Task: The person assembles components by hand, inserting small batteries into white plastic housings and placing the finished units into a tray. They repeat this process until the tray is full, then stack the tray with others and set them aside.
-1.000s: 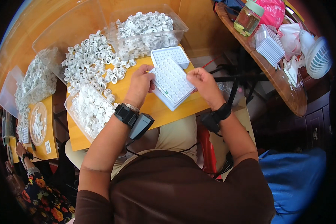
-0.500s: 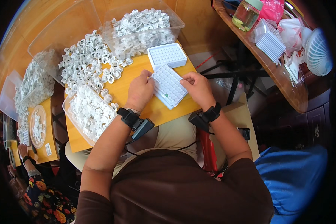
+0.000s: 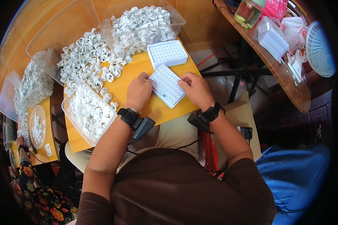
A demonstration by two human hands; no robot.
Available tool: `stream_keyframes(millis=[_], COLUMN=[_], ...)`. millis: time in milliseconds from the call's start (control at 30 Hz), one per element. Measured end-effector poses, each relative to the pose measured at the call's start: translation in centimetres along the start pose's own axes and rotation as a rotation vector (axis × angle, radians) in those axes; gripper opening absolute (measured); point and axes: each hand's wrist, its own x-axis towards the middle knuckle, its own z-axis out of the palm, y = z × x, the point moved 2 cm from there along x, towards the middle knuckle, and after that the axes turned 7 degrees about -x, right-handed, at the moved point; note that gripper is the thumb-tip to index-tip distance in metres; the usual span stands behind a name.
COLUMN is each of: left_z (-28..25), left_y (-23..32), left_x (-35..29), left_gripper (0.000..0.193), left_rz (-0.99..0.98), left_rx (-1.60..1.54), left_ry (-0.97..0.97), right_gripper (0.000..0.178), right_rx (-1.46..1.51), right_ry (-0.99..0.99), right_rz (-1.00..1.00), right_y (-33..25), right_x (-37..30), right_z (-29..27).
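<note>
A white tray (image 3: 168,83) with rows of round pits lies tilted on the wooden table, a small green mark near its lower end. Its left edge is gripped by my left hand (image 3: 139,90), fingers closed. On the opposite edge my right hand (image 3: 196,89) pinches the tray between thumb and fingers. A pale blue layer shows beneath its near edge. Just behind stands a similar stack of white trays (image 3: 168,54), with rows of small bumps on top.
Clear bins of white ring-shaped plastic parts (image 3: 142,26) and a loose heap (image 3: 88,56) fill the back left. A clear tub of small white pieces (image 3: 90,116) sits at the near left. Further left, a co-worker's hand (image 3: 20,141) rests by another table. A side table (image 3: 266,52) stands right.
The pitted tray has shifted slightly and now covers more of the pale blue layer under it. Both my hands stay on its edges. The co-worker's hand has moved up and away from me.
</note>
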Motion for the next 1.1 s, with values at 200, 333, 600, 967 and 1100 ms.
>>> stream_keyframes(millis=[200, 333, 600, 967, 1100], left_z=[0.2, 0.0, -0.3, 2.0, 3.0], left_y=[0.8, 0.6, 1.7, 3.0, 2.8], left_x=[0.1, 0.4, -2.2, -1.2, -1.3], left_gripper=[0.034, 0.035, 0.036, 0.049, 0.052], left_rz=[0.016, -0.029, 0.014, 0.38, 0.439], left_rx=[0.068, 0.1, 0.136, 0.058, 0.162], left_ry=[-0.006, -0.094, -0.185, -0.072, -0.12], right_gripper=[0.026, 0.027, 0.026, 0.031, 0.041], right_rx=[-0.086, -0.171, 0.02, 0.65, 0.929], right_ry=[-0.058, -0.084, -0.025, -0.176, -0.32], right_rz=[-0.011, -0.032, 0.047, 0.601, 0.742], right_y=[0.2, -0.4, 1.1, 1.2, 2.1], right_x=[0.5, -0.2, -2.7, -11.6, -11.9], right_z=[-0.2, -0.5, -1.5, -1.8, -0.1])
